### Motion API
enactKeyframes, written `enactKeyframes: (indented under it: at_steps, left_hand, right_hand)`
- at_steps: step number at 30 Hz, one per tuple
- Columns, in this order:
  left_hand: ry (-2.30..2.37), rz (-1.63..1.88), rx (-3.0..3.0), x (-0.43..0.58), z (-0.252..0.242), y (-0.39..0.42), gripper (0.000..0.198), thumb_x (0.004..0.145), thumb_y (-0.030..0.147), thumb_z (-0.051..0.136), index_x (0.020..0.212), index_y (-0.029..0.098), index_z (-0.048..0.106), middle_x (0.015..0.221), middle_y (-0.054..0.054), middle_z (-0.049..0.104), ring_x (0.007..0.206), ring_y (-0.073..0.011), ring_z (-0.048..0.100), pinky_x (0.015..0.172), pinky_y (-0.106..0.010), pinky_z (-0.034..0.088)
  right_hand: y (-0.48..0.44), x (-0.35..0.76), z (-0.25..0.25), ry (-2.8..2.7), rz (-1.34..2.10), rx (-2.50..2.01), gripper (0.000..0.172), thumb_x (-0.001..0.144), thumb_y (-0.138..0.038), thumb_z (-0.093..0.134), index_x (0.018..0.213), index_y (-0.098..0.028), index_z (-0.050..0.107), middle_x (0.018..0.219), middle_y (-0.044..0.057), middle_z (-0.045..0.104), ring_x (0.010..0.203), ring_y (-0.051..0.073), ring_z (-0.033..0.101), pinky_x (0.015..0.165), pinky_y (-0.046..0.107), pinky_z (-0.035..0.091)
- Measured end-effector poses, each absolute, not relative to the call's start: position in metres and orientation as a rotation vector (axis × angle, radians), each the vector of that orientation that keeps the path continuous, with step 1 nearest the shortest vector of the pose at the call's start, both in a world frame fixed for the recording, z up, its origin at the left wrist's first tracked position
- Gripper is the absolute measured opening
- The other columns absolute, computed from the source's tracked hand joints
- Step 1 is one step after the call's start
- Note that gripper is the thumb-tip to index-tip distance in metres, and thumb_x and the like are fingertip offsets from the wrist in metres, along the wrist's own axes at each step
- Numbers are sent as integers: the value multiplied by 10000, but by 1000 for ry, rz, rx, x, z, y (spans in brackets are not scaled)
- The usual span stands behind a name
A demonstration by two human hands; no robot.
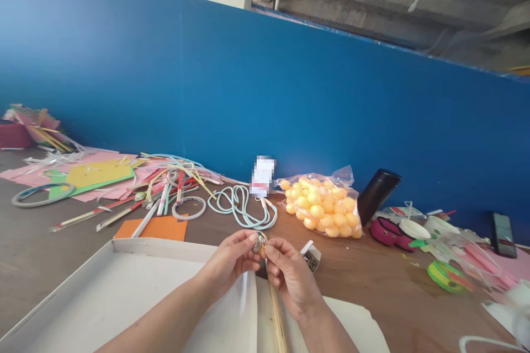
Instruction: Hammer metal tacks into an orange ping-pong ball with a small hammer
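Between my two hands is a small shiny metal piece [259, 242] with a bit of yellow at its edge; its exact kind is too small to tell. My left hand [229, 259] pinches it between thumb and fingers. From the other side, my right hand [290, 273] closes its thumb and forefinger on the same piece. Pale thin sticks [277, 322] run beneath my right hand toward me; whether its lower fingers touch them is hidden. A small open white box [315, 253] of dark metal bits stands just behind my right hand.
A white shallow tray [120, 248] lies under my left forearm. Beyond are a blue cord [236, 207], a bag of yellow-orange balls [318, 207] and a black bottle [379, 193]. Coloured paper [99, 176] lies left; a tape measure [447, 277] and phone [504, 234] lie right. A blue partition [265, 88] stands behind.
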State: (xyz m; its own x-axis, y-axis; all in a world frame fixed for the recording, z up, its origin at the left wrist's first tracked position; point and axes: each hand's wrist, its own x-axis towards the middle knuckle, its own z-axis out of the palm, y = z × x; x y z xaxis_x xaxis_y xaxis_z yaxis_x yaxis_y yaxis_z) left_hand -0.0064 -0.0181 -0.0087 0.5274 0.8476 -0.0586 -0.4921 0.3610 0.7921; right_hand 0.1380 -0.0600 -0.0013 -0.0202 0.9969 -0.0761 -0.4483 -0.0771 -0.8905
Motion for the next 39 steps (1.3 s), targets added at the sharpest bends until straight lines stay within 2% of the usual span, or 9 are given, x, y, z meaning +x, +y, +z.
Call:
enactKeyframes:
  at_steps: [39]
  left_hand:
    - [547, 916, 798, -6, -1, -23, 197, 749, 306, 661, 825, 133, 603, 700, -13, 585, 569, -71, 567, 530, -172, 501]
  right_hand:
    - [-62, 139, 4, -824, 1480, -915, 139, 744, -263, 705, 721, -155, 621, 523, -56, 454, 443, 43, 295, 392, 156, 221]
